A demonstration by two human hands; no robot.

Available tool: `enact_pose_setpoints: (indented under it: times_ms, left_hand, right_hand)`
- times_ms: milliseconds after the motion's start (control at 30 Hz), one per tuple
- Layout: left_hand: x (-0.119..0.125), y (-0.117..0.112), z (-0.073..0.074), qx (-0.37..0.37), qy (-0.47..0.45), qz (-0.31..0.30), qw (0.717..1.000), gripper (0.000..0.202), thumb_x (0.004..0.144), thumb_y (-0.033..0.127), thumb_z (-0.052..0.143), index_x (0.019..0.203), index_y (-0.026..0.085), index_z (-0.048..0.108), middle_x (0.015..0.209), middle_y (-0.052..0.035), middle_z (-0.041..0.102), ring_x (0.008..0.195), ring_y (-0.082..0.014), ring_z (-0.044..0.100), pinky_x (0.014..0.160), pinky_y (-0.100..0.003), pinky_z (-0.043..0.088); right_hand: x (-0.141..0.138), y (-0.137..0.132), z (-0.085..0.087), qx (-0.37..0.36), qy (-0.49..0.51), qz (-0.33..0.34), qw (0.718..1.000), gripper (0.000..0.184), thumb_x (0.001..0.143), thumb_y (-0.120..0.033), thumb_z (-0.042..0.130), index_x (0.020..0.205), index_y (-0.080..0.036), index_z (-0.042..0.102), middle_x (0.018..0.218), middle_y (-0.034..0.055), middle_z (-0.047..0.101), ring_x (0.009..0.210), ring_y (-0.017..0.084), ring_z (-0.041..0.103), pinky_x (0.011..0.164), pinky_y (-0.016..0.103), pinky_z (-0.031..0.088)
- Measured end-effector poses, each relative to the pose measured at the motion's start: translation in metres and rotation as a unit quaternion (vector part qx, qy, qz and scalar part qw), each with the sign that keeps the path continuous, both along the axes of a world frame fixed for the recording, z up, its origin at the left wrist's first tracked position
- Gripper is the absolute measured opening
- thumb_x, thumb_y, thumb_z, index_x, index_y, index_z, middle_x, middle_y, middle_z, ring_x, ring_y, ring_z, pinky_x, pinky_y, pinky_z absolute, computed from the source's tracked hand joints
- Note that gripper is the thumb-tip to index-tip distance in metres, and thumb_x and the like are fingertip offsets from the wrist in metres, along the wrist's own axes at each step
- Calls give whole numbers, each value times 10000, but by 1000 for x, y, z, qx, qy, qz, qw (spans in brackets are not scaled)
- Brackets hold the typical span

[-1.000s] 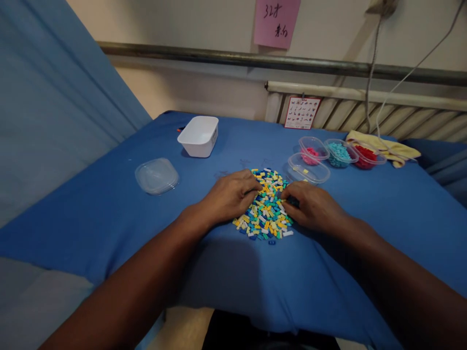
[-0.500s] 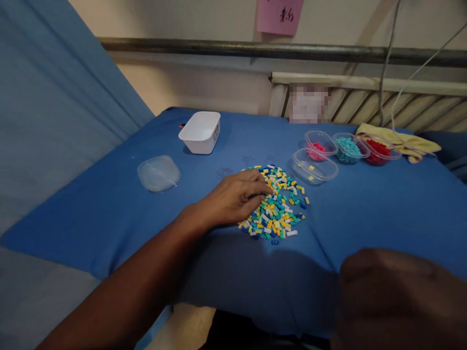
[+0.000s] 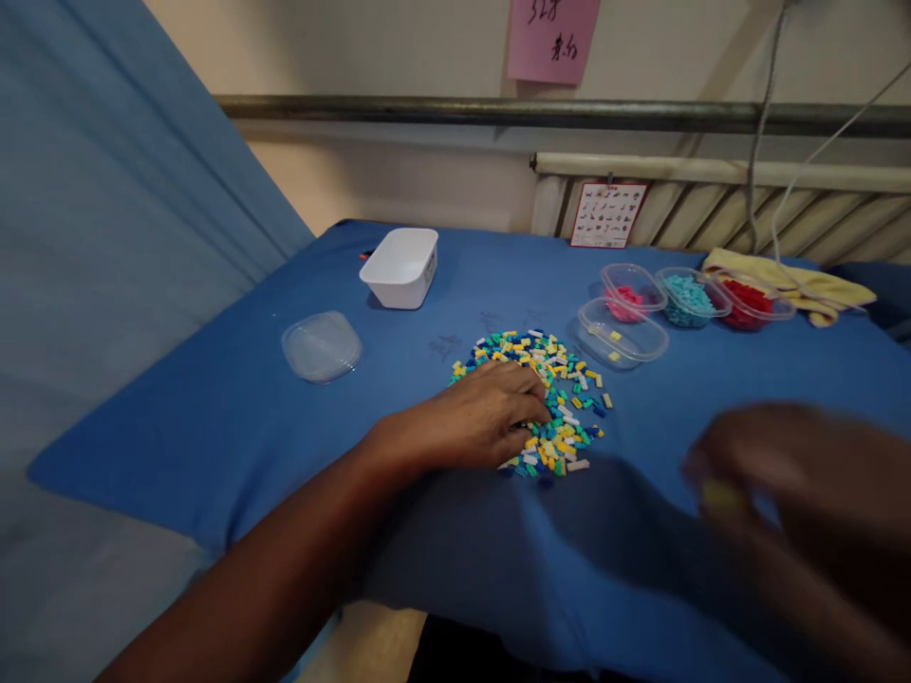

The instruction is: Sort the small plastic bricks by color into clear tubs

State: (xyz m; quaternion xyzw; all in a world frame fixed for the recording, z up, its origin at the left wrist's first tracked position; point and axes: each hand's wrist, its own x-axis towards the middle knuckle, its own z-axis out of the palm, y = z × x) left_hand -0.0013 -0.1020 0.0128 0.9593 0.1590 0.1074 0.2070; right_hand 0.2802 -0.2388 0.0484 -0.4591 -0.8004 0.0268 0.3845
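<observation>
Toward the near edge of the blue-covered table [image 3: 234, 379], a pile of small bricks [image 3: 559, 438], yellow, blue, green and white, lies spread out. The left hand [image 3: 494, 415] rests on it, fingers curled, tips among the bricks; whether they grip one, I cannot tell. Farther right, the right hand [image 3: 797, 465], blurred, pinches a yellow piece [image 3: 722, 499]. Near the far left corner stands a white tub [image 3: 399, 292], with a clear lid [image 3: 323, 346] nearer the left edge; by the far edge, rightward, clear containers [image 3: 644, 341] hold pink [image 3: 625, 304], turquoise [image 3: 688, 296], red [image 3: 746, 304] and yellow pieces [image 3: 615, 336].
</observation>
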Motion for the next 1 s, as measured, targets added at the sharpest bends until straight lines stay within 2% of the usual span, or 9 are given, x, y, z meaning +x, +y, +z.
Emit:
enact_pose_setpoints:
  times_ms: [33,100,200,300,433,567,667,833,1000]
  left_hand:
    - [0,0,1,1,6,4,1000,278,984,122,623,1171,254,779,1219,-83,745,1205,-273,670,1089,-422,487]
    - [-1,1,2,6,15,9,1000,286,965,103,619,1151,255,775,1190,-80,744,1189,-277,664,1062,-425,486]
    - [-1,1,1,12,10,12,1000,229,942,100,641,1066,243,769,1104,-68,740,1129,-273,664,1008,-419,486]
    - [-3,2,-2,12,3,11,1000,180,950,109,655,1017,234,766,1055,-62,737,1085,-264,665,996,-418,481]
    - [-4,6,-3,-24,-14,13,1000,168,997,145,656,1055,231,789,1057,-65,757,1081,-249,688,1024,-419,479]
    - [0,7,-3,-139,-111,48,983,172,1022,219,672,1087,228,831,1059,-85,788,1044,-222,723,1006,-402,539]
    - [5,4,-6,-251,-167,102,948,180,1012,298,711,1078,208,852,1043,-93,798,980,-204,736,929,-372,586]
    - [15,-1,-16,-424,-202,171,866,226,956,346,776,1100,194,861,995,-74,830,860,-172,739,804,-319,599]
    - [21,-2,-19,-486,-219,202,822,197,901,317,832,1037,178,864,868,-40,801,727,-119,689,712,-264,558]
  right_hand:
    - [6,18,2,1,-4,-31,1000,426,976,-447,744,1395,-505,705,1029,38,829,854,340,798,632,534,657]
    - [19,54,-2,60,-23,-101,993,255,1037,-389,695,1284,-416,752,1072,52,828,888,318,792,745,505,655]
    - [40,98,-25,61,-32,-114,991,203,1071,-303,636,1215,-333,776,1053,97,828,880,310,783,787,485,638]
    - [54,116,-52,50,-46,-115,991,260,1046,-248,657,1277,-279,772,1170,145,829,1023,347,792,883,510,640]
    - [43,104,-63,64,-45,-105,991,285,1045,-249,658,1310,-234,762,1260,166,814,1151,363,778,970,541,635]
    - [4,80,-60,-2,2,31,1000,219,1056,-240,662,1249,-273,757,1120,87,840,1016,281,808,901,451,658]
    - [-21,70,-63,-61,34,100,993,192,1058,-220,669,1229,-275,737,1098,63,835,980,243,800,857,393,649]
    - [-36,70,-70,-67,87,85,990,117,1046,-207,686,1139,-269,720,988,30,799,871,204,762,778,337,613]
    - [-37,74,-70,-67,82,77,991,97,1046,-237,692,1120,-280,736,994,44,796,885,223,754,781,359,605]
